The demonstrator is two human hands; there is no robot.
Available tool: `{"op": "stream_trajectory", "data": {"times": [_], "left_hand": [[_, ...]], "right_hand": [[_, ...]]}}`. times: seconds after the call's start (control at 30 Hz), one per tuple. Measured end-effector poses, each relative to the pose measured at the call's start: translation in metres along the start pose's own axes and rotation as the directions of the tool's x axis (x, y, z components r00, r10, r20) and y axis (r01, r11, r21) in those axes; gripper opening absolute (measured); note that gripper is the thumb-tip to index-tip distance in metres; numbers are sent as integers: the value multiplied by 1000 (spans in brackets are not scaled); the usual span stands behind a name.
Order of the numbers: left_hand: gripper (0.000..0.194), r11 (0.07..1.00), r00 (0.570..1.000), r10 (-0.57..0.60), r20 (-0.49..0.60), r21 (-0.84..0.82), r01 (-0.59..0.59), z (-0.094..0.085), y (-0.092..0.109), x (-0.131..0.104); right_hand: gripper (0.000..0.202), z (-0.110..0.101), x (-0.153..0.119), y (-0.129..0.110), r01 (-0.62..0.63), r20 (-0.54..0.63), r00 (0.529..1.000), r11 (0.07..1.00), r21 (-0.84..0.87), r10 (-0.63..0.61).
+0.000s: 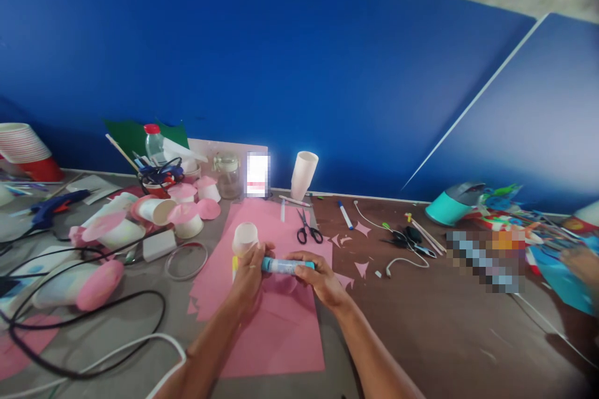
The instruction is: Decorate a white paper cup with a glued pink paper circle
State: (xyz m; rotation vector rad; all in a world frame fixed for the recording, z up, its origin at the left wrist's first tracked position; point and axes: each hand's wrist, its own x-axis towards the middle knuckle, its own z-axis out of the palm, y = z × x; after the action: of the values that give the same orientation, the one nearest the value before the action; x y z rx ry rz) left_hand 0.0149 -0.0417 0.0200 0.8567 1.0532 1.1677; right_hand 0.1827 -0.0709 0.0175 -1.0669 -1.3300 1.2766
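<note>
A blue and white glue stick (281, 266) lies level between my two hands, above the pink paper sheets (281, 349). My left hand (251, 268) grips its left end with closed fingers. At its right end, the fingers of my right hand (314, 273) are wrapped round the light blue part. A white paper cup (245, 237) stands just behind my left hand, with a yellow item (234, 267) partly hidden beside it. Black-handled scissors (307, 230) lie on the paper behind my right hand.
Pink-trimmed cups (187, 221), a glass jar (228, 177) and black cables (93, 374) are on the left. A tall white cup (304, 174) stands by the blue partition (262, 62). Pink scraps, a marker (345, 215) and another person's hand (580, 265) are to the right.
</note>
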Motion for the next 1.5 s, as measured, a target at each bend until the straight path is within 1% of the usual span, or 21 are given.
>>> {"op": "stream_trajectory", "data": {"times": [0.1,0.2,0.27,0.37,0.43,0.5,0.6,0.7,0.8,0.93,0.97,1.03,1.07,1.1,1.17,1.2,1.23,1.3,1.37,1.43,1.5], "left_hand": [[57,996,998,52,-34,69,-49,-2,-3,1],[57,984,994,98,-55,153,-88,-5,-8,2],[54,963,987,158,-33,227,-146,-5,-13,3],[49,918,969,248,10,316,-238,-5,-18,4],[49,909,967,255,24,335,-249,-4,-19,3],[50,914,971,238,36,329,-236,-3,-19,0],[49,931,974,216,61,288,-225,-3,-18,-5],[47,942,976,207,63,258,-216,-3,-16,-8],[48,935,972,214,102,266,-234,-2,-15,-8],[50,916,943,280,179,245,-318,0,-13,-4],[50,914,940,288,183,238,-327,0,-13,-2],[45,896,935,317,160,271,-350,-3,-13,1],[41,872,929,343,142,320,-371,-5,-14,4],[35,829,917,373,140,393,-397,-7,-14,6],[26,693,884,410,226,553,-462,-11,-15,9],[24,604,865,407,294,623,-497,-13,-15,10],[23,511,847,388,363,680,-526,-13,-15,9],[25,322,819,314,480,758,-567,-14,-14,7],[28,165,804,223,552,791,-589,-13,-12,3],[32,69,798,153,583,799,-597,-12,-10,-2],[34,14,807,117,578,812,-584,-11,-8,-5]], "right_hand": [[31,-1,-1,-5,49,-2,999,989,-138,-50],[29,1,-2,-8,101,22,995,965,-243,-99],[28,3,-3,-9,120,46,993,951,-286,-111],[28,5,-2,-7,132,64,991,947,-293,-119],[28,6,-2,-4,149,69,988,950,-274,-135],[28,6,-2,-2,166,69,986,950,-263,-153],[27,5,-3,-2,192,71,981,945,-264,-179],[25,6,-2,-2,190,71,982,951,-242,-178],[24,5,1,3,141,31,990,980,-137,-138],[28,-5,8,13,49,-51,998,997,65,-46],[30,-10,9,15,50,-100,994,993,104,-39],[32,-20,12,17,94,-252,966,986,137,-57],[31,-25,14,17,133,-343,935,985,107,-89],[32,-29,15,18,148,-414,903,988,38,-120],[34,-36,18,19,108,-494,849,977,-184,-186],[35,-37,19,21,75,-503,834,949,-306,-228],[37,-37,19,23,50,-487,830,905,-422,-273],[40,-36,20,30,29,-410,841,787,-616,-353],[44,-34,21,38,-9,-349,847,645,-765,-401],[49,-32,20,42,-71,-342,826,519,-852,-448],[47,-30,19,42,-77,-333,800,465,-882,-499]]}}
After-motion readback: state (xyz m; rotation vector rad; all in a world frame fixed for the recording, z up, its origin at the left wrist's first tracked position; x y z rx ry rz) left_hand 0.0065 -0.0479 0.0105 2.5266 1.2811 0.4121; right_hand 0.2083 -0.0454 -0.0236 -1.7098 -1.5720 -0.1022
